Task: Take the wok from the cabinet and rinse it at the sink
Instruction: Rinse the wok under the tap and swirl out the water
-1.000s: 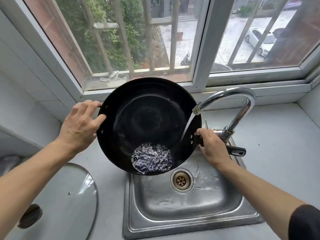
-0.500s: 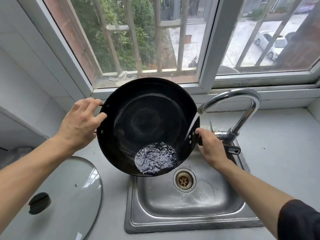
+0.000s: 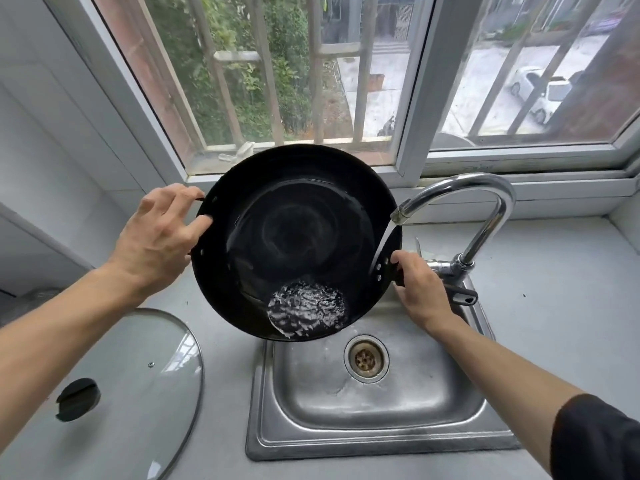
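A black wok (image 3: 294, 237) is held tilted toward me above the steel sink (image 3: 377, 441). My left hand (image 3: 156, 237) grips its small loop handle on the left rim. On the right, my right hand (image 3: 419, 289) grips the wok's long black handle next to the rim. Water runs from the curved chrome tap (image 3: 485, 216) over the right rim into the wok. A rippling pool of water (image 3: 306, 308) lies in the lowest part, near the front rim.
A glass lid (image 3: 138, 393) with a black knob lies on the grey counter (image 3: 561, 306) to the left of the sink. The drain (image 3: 366, 358) is open. A barred window (image 3: 311, 81) and its sill stand directly behind the wok.
The wok has stayed tilted under the running tap, and the pool of water has shifted slightly along the front rim. Both hands keep their grips.
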The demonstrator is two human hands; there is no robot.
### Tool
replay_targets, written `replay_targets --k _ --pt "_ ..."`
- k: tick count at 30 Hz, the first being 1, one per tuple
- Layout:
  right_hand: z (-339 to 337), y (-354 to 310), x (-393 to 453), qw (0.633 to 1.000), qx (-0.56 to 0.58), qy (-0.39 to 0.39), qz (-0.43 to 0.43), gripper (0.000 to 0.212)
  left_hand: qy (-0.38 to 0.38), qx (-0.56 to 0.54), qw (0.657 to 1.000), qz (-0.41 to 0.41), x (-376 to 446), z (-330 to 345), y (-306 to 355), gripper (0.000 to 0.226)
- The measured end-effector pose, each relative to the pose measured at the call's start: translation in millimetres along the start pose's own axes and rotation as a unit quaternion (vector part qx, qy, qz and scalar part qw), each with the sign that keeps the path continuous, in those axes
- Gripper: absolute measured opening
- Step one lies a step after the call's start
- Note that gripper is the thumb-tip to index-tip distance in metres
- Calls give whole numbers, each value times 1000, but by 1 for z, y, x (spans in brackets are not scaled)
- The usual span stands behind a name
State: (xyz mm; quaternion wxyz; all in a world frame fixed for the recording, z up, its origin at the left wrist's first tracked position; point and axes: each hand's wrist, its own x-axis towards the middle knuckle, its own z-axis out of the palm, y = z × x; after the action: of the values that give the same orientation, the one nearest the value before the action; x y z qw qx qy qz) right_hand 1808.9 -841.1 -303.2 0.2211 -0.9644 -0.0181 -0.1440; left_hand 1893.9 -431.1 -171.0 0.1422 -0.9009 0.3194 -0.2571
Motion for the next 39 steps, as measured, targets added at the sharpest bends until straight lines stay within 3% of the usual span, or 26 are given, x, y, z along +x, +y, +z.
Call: replay_targets --k 8,16,39 --pt "-6 1 -14 999 23 -47 -8 47 -160 -91 983 4 -3 -25 2 72" --pt "-7 3 -39 994 36 -93 -35 57 -266 -138 954 -15 -22 -41 9 64" --pt "4 -15 -16 992 57 -95 -54 58 -249 -86 964 -22 -30 -73 -9 64"
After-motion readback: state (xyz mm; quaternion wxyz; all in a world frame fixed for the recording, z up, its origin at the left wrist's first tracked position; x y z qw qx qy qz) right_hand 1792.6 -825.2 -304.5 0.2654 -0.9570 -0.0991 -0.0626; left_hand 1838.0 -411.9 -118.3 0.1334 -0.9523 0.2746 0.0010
